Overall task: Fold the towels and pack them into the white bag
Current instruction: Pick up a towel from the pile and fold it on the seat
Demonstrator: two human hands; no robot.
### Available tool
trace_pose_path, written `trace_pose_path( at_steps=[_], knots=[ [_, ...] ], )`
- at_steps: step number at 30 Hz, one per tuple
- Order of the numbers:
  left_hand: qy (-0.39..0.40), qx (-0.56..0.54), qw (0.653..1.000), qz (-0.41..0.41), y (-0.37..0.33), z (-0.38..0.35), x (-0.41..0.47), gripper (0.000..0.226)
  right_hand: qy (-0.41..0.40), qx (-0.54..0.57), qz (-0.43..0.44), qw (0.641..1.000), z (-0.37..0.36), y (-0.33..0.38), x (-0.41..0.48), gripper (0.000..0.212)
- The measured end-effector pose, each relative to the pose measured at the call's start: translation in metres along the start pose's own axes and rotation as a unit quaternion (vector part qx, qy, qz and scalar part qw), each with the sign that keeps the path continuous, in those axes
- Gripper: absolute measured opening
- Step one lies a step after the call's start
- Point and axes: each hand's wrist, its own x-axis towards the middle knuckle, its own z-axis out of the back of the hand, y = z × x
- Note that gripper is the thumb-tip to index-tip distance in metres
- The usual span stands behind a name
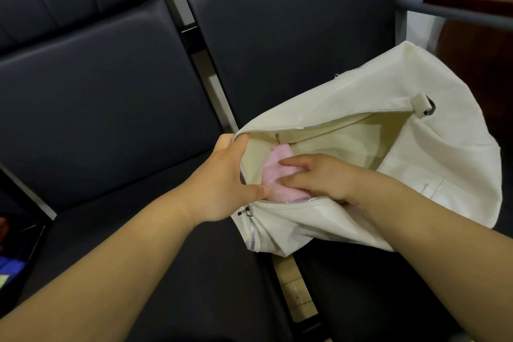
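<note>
Head view: white bag (433, 175) rim pinched by left hand (222, 183), pink towel (273, 173) (inside) gripped by right hand (324, 178).

My white bag (347, 103) looks like smooth faux leather with a soft sheen; its zip (302, 127) is bright metal. The pink towel (268, 173) is fuzzy matt cloth. At ten o'clock, the dark seat (97, 106) looks smooth, leather-like and faintly glossy.

Soft, fairly dim indoor light falls from above, leaving a faint sheen on the dark seat cushions (105, 97) and a gentle shadow inside the white bag (416, 175), while wide-angle distortion bends the straight lines near the edges.
</note>
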Motion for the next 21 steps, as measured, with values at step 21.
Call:
trace_pose_path(
  at_steps=[21],
  knots=[
    [-0.158,-0.118,0.979,0.044,0.045,0.016,-0.09,0.048,-0.182,-0.123,0.112,0.969,-0.036,0.105,-0.108,0.058]
  ],
)
